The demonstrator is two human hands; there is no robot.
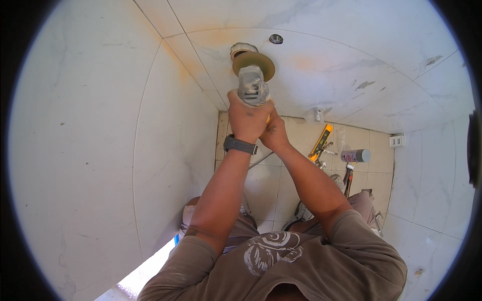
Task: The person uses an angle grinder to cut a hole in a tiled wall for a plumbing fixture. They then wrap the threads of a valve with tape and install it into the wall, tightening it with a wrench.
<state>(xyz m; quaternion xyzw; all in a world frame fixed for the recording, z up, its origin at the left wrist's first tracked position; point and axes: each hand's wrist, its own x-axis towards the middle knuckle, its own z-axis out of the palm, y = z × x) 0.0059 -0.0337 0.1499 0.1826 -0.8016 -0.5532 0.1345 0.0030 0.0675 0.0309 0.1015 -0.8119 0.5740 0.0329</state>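
Both arms reach forward to a dusty angle grinder (253, 88) with a round tan disc (261, 62). Wrapped round the grinder behind its head is my left hand (248, 118), with a dark watch (241, 145) on that wrist. My right hand (273, 129) grips the tool's body just behind and to the right, its fingers partly hidden. The disc is held at a large ragged hole (243, 48) in the marbled wall tile (321, 65); whether its edge touches the tile I cannot tell. A cord (261, 159) trails down from the hands.
A smaller hole (275, 38) sits to the right. Lower down, a metal fitting (317, 114) sticks out of the wall. On the floor lie a yellow spirit level (321, 143), a spray can (355, 155) and a hammer (348, 178). An outlet (397, 141) is at right.
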